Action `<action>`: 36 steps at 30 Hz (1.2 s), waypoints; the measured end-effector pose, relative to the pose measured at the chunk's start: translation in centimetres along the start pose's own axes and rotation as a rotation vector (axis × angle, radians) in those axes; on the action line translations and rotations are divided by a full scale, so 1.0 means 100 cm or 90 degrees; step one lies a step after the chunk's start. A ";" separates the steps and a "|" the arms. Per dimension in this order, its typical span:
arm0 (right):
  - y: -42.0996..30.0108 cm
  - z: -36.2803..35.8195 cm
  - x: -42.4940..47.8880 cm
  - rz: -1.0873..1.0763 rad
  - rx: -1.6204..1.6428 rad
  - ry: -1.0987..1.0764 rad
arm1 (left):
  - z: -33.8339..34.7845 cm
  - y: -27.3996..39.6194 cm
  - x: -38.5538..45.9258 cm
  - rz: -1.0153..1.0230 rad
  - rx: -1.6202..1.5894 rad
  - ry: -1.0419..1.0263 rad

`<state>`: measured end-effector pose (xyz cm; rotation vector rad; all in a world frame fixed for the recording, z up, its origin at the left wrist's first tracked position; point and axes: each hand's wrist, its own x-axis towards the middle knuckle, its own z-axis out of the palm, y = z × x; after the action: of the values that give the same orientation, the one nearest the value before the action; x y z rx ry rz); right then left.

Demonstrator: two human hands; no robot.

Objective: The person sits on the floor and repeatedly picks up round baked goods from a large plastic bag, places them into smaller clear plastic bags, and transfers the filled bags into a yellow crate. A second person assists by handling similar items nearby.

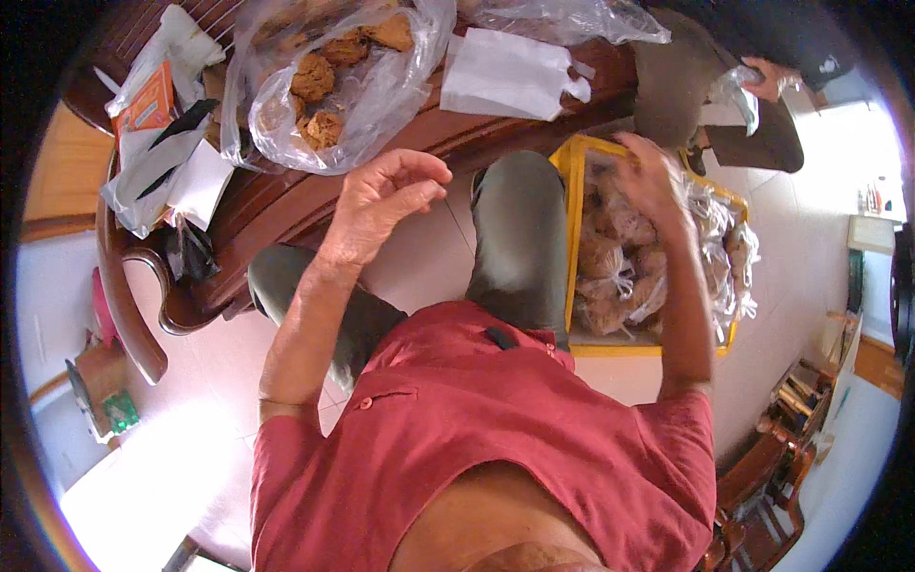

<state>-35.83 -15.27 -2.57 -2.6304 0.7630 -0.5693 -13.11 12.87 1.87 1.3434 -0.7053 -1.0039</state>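
My left hand [389, 204] hovers in front of the dark wooden table's edge, fingers curled and thumb slightly apart, holding nothing visible. Just beyond it lies a large clear plastic bag [400, 93], its mouth wide and rough brown food lumps [312, 76] inside. On my other side, my right hand [647, 179] is over a yellow-rimmed crate [574, 236]. Motion blurs its fingers, which look spread, and nothing hangs from them. Knotted clear bags of brown lumps [604, 268] fill the crate below; I cannot tell whether the hand touches one.
A stack of white plastic bags [504, 75] lies on the wooden table [304, 207]. Papers and packaging [161, 136] crowd its left end. Beyond the crate, another person's hand [772, 77] holds a clear plastic bag [740, 93]. Wooden furniture [761, 465] stands at lower right.
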 end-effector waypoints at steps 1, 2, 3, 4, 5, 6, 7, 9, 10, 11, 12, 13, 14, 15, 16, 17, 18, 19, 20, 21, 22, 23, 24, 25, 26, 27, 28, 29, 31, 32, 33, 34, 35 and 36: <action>-0.025 0.013 0.024 -0.020 0.009 -0.021 | 0.002 -0.003 0.001 0.005 -0.004 0.000; -0.028 0.038 0.044 -0.086 0.083 -0.013 | 0.004 -0.006 0.003 0.012 -0.007 -0.007; -0.035 0.059 0.065 -0.092 0.098 -0.055 | 0.007 -0.008 0.004 0.017 -0.010 -0.013; -0.036 0.086 0.082 -0.148 0.108 -0.012 | 0.011 -0.008 0.005 0.015 -0.012 -0.022; -0.027 0.118 0.103 -0.218 0.107 0.032 | 0.011 -0.011 0.007 -0.011 -0.028 -0.046; -0.033 0.135 0.120 -0.237 0.119 0.034 | 0.011 -0.013 0.006 -0.026 -0.038 -0.043; -0.041 0.149 0.130 -0.224 0.052 0.067 | 0.009 -0.014 0.005 -0.043 -0.044 -0.040; -0.050 0.175 0.142 -0.191 -0.082 0.136 | 0.002 -0.023 0.004 -0.042 -0.055 -0.024; -0.046 0.184 0.141 -0.183 -0.067 0.108 | -0.002 -0.025 0.004 -0.042 -0.062 -0.019; -0.040 0.191 0.142 -0.181 -0.033 0.083 | -0.008 -0.025 0.006 -0.053 -0.063 -0.012; -0.036 0.193 0.144 -0.182 0.002 0.054 | -0.013 -0.026 0.006 -0.063 -0.067 -0.001; -0.032 0.196 0.145 -0.182 0.035 0.026 | -0.016 -0.027 0.008 -0.074 -0.071 0.008; -0.028 0.198 0.148 -0.189 0.082 0.052 | -0.019 -0.027 0.012 -0.065 -0.039 0.010; -0.026 0.197 0.150 -0.194 0.126 0.078 | -0.022 -0.026 0.019 -0.056 -0.007 0.010; -0.025 0.196 0.150 -0.197 0.170 0.106 | -0.025 -0.026 0.027 -0.048 0.026 0.008; -0.023 0.194 0.148 -0.160 0.198 0.121 | -0.028 -0.028 0.035 -0.047 0.057 0.015; -0.031 0.185 0.146 -0.127 0.228 0.132 | -0.031 -0.031 0.046 -0.045 0.086 0.029; -0.038 0.175 0.144 -0.093 0.255 0.145 | -0.032 -0.033 0.058 -0.043 0.115 0.039; -0.043 0.166 0.142 -0.076 0.285 0.144 | -0.030 -0.030 0.072 -0.049 0.144 0.074; -0.047 0.157 0.139 -0.059 0.314 0.145 | -0.026 -0.032 0.089 -0.035 0.147 0.094; -0.052 0.151 0.137 -0.045 0.346 0.143 | -0.021 -0.036 0.108 -0.021 0.151 0.120; -0.056 0.149 0.133 -0.055 0.364 0.132 | -0.017 -0.040 0.127 -0.007 0.154 0.144; -0.060 0.146 0.131 -0.067 0.382 0.120 | -0.014 -0.050 0.149 0.010 0.218 0.175; -0.064 0.143 0.129 -0.079 0.399 0.108 | -0.010 -0.062 0.171 0.027 0.280 0.207; -0.067 0.140 0.126 -0.083 0.380 0.092 | -0.008 -0.068 0.184 0.042 0.344 0.234; -0.066 0.141 0.126 -0.049 0.406 0.079 | -0.006 -0.065 0.188 0.040 0.325 0.240; -0.065 0.143 0.127 -0.019 0.433 0.064 | -0.006 -0.063 0.191 0.038 0.305 0.249; -0.064 0.147 0.129 0.010 0.461 0.046 | -0.008 -0.061 0.192 0.035 0.284 0.261; -0.025 0.179 0.135 -0.086 0.291 0.117 | -0.017 -0.058 0.186 0.183 0.337 0.375; -0.002 0.190 0.138 -0.124 0.203 0.153 | -0.017 -0.034 0.172 0.174 0.372 0.409; 0.010 0.192 0.142 -0.141 0.159 0.159 | -0.025 -0.023 0.160 0.228 0.246 0.415; 0.018 0.194 0.145 -0.161 0.117 0.164 | -0.034 -0.010 0.144 0.279 0.122 0.422; 0.022 0.195 0.144 -0.178 0.072 0.170 | -0.035 0.014 0.123 0.249 0.075 0.427; 0.013 0.193 0.145 -0.152 0.064 0.205 | -0.051 0.013 0.116 0.301 -0.075 0.420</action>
<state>-16.26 -20.49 -15.66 -2.5829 0.4912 -1.0884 -3.33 4.69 0.92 1.2215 -0.4141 -0.1908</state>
